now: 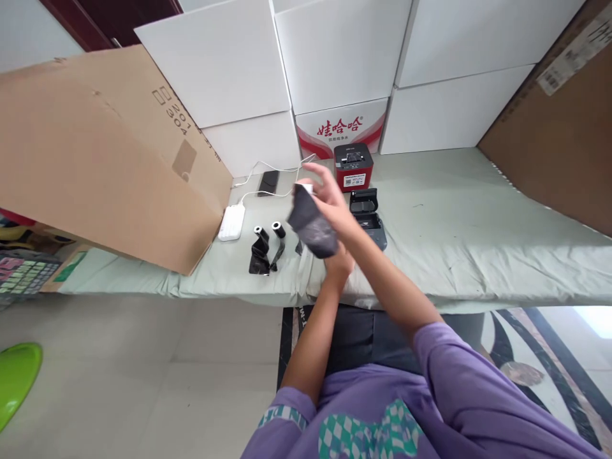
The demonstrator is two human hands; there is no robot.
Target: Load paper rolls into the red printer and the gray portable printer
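Observation:
My right hand [329, 194] is raised over the front of the table, its fingers closed around the white end of a black ribbon roll. Shiny black film [313, 226] spreads from this roll down toward my left hand [341, 262]. The left hand is lower and partly behind the film; its fingers are hidden, so its grip does not show. Two more black ribbon rolls [261, 250] with white cores lie to the left, their film hanging loose. Just right of my hands sits a dark case [371, 223] with its lid up, partly covered by my right arm.
A red and black box-shaped device [354, 167] stands at the back. Left of it are a dark phone [268, 183], a white power bank [232, 222] and a white cable. White boxes [337, 51] form a wall behind. Large cardboard panels [119, 146] flank both sides.

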